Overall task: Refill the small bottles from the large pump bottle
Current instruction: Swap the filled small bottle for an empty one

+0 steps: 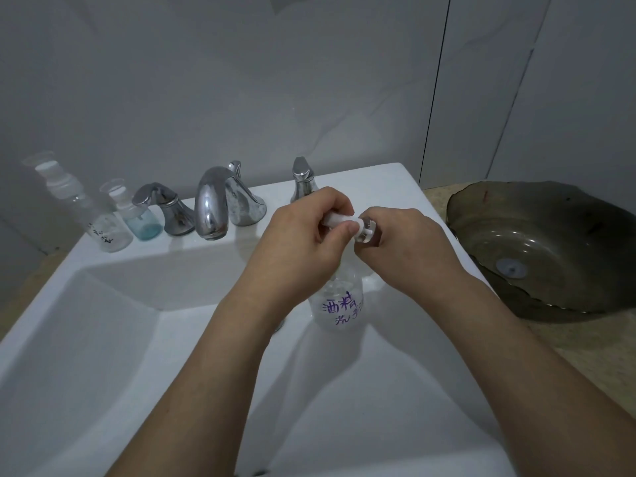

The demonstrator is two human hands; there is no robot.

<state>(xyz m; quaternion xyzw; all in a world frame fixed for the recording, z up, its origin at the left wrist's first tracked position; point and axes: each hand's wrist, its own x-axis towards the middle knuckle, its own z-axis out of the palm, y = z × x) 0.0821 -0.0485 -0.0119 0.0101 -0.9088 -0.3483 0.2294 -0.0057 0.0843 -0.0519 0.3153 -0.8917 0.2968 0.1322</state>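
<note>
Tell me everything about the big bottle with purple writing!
The large pump bottle looks like clear plastic with clear liquid inside and purple handwritten characters on its side. It stands upright in the white sink, near the right edge. Its white pump head is on top, mostly hidden. The left hand grips the pump, and the right hand pinches a small clear bottle at the nozzle.

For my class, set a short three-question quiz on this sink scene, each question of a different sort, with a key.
1. True or false: the left hand holds the white pump nozzle.
2. Which stands nearest the faucet? A) tall clear bottle B) small blue-tinted bottle C) dark glass bowl
3. Fill in: the large pump bottle bears ____ handwriting.

Key: 1 true; 2 B; 3 purple.
</note>
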